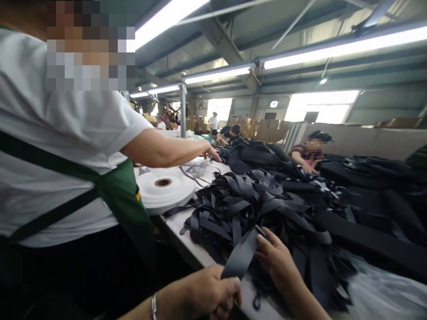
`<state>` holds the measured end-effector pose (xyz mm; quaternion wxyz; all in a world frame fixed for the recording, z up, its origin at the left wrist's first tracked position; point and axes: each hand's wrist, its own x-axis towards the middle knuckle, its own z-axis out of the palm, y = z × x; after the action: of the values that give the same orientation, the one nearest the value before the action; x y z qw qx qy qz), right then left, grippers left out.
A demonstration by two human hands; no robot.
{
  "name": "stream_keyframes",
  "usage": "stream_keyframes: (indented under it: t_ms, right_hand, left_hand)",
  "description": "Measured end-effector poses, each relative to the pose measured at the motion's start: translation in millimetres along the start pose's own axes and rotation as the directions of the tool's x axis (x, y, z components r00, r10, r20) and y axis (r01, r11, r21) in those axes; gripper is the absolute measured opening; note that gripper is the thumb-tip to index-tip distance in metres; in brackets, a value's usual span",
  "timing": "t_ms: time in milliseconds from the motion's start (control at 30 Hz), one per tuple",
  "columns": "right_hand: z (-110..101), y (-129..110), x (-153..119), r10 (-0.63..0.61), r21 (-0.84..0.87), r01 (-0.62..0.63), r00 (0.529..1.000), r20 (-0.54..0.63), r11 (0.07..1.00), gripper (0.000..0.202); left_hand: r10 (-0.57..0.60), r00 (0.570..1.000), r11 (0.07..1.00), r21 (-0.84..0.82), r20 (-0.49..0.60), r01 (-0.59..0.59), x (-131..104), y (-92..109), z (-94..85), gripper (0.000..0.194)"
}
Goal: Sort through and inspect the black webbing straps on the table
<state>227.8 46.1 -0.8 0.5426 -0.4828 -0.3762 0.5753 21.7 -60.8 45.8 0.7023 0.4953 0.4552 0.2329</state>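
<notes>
Under strip lights, a long white tabletop carries a heap of black straps, from which one strap runs taut because the left hand pinches its end while the right hand fingers steady it.

Strap: black woven webbing, smooth, faint sheen; pile the same stuff, matt where bunched. Roll: white tape, smooth, card core. Table: pale, flat, matt. Bag: clear plastic, glossy, crinkled. Apron: green cloth, matt.
</notes>
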Motion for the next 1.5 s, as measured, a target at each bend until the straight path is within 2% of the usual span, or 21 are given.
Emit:
stream_keyframes:
  t_ms: [67, 100, 133, 200, 233, 300, 367, 433, 500, 567, 700, 800, 867, 1067, 1200, 1300, 1400, 1500]
  right_hand:
    - [-11.3, -0.6, -8.5, -0.104, -0.273, 0.127, 0.990, 0.097, 0.953, 0.088]
    - [-14.6, -3.2, -15.8, -0.199, -0.390, 0.254, 0.964, 0.176, 0.885, 0.083]
    - [-15.8, -7.0, -24.8, -0.290, -0.466, 0.395, 0.915, 0.282, 0.792, 0.079]
    - [-10.6, -16.1, -44.5, -0.374, -0.476, 0.619, 0.772, 0.513, 0.625, 0.075]
    - [-4.7, -20.7, -53.6, -0.375, -0.441, 0.677, 0.713, 0.593, 0.590, 0.075]
    - [9.7, -27.9, -66.0, -0.372, -0.341, 0.702, 0.652, 0.661, 0.625, 0.076]
    - [21.6, -31.8, -69.1, -0.366, -0.228, 0.626, 0.671, 0.645, 0.745, 0.068]
    - [26.0, -32.6, -64.6, -0.321, -0.137, 0.475, 0.752, 0.576, 0.869, 0.049]
    - [23.4, -31.2, -56.9, -0.244, -0.085, 0.318, 0.851, 0.466, 0.944, 0.029]
    - [18.3, -28.8, -50.9, -0.202, -0.030, 0.226, 0.918, 0.340, 0.974, 0.024]
    - [18.0, -23.1, -47.5, -0.091, 0.169, 0.058, 0.977, 0.194, 0.984, 0.026]
    - [25.2, -19.1, -44.2, -0.038, 0.282, -0.001, 0.990, 0.136, 0.959, 0.027]
    - [28.0, -17.4, -41.2, -0.031, 0.284, -0.007, 0.991, 0.129, 0.959, 0.028]
    - [28.3, -20.2, -38.0, 0.003, 0.172, -0.044, 0.972, 0.234, 0.984, 0.028]
    - [33.0, -24.4, -40.8, 0.071, 0.247, -0.131, 0.969, 0.238, 0.960, 0.031]
    - [36.7, -24.1, -44.7, 0.066, 0.268, -0.136, 0.964, 0.256, 0.954, 0.031]
    - [38.4, -20.3, -48.5, 0.020, 0.309, -0.112, 0.957, 0.288, 0.944, 0.031]
    - [38.2, -14.8, -52.2, 0.040, 0.384, -0.172, 0.944, 0.329, 0.907, 0.028]
  left_hand:
    - [0.006, 1.000, 0.995, -0.101, 0.005, -0.005, -5.2, 10.6, -3.7, 0.055]
    - [0.005, 1.000, 0.989, -0.150, 0.019, -0.002, -7.0, 16.0, -5.1, 0.055]
    - [0.004, 0.999, 0.981, -0.193, 0.040, 0.004, -8.0, 21.3, -5.6, 0.055]
    - [0.012, 0.995, 0.963, -0.270, 0.098, 0.015, -8.0, 32.2, -2.4, 0.052]
    - [0.020, 0.990, 0.954, -0.299, 0.137, 0.022, -7.6, 37.5, 1.3, 0.050]
    - [0.044, 0.972, 0.944, -0.328, 0.231, 0.035, -7.1, 46.7, 12.2, 0.045]
    - [0.072, 0.946, 0.940, -0.338, 0.315, 0.041, -8.2, 52.5, 24.3, 0.042]
    - [0.099, 0.938, 0.939, -0.342, 0.332, 0.022, -10.7, 53.4, 33.1, 0.040]
    - [0.103, 0.958, 0.948, -0.319, 0.268, -0.012, -13.3, 49.7, 35.8, 0.038]
    - [0.086, 0.983, 0.967, -0.251, 0.160, -0.044, -14.4, 42.4, 32.8, 0.037]
    - [0.113, 0.993, 0.992, -0.056, -0.030, -0.115, -7.4, 24.9, 18.9, 0.033]
    - [0.204, 0.966, 0.965, 0.198, -0.158, -0.171, 2.0, 15.6, 8.0, 0.034]
    - [0.237, 0.951, 0.941, 0.290, -0.199, -0.174, 6.3, 12.3, 2.1, 0.036]
    - [0.210, 0.941, 0.965, 0.211, -0.264, -0.156, 10.9, 7.7, -2.9, 0.040]
    - [0.181, 0.930, 0.982, 0.105, -0.321, -0.155, 15.6, 1.7, 3.1, 0.044]
    - [0.176, 0.926, 0.984, 0.031, -0.335, -0.175, 19.5, -3.8, 9.0, 0.042]
    - [0.193, 0.917, 0.980, 0.020, -0.349, -0.199, 23.1, -8.7, 12.7, 0.040]
    - [0.241, 0.909, 0.970, 0.063, -0.339, -0.234, 25.1, -12.7, 12.7, 0.050]
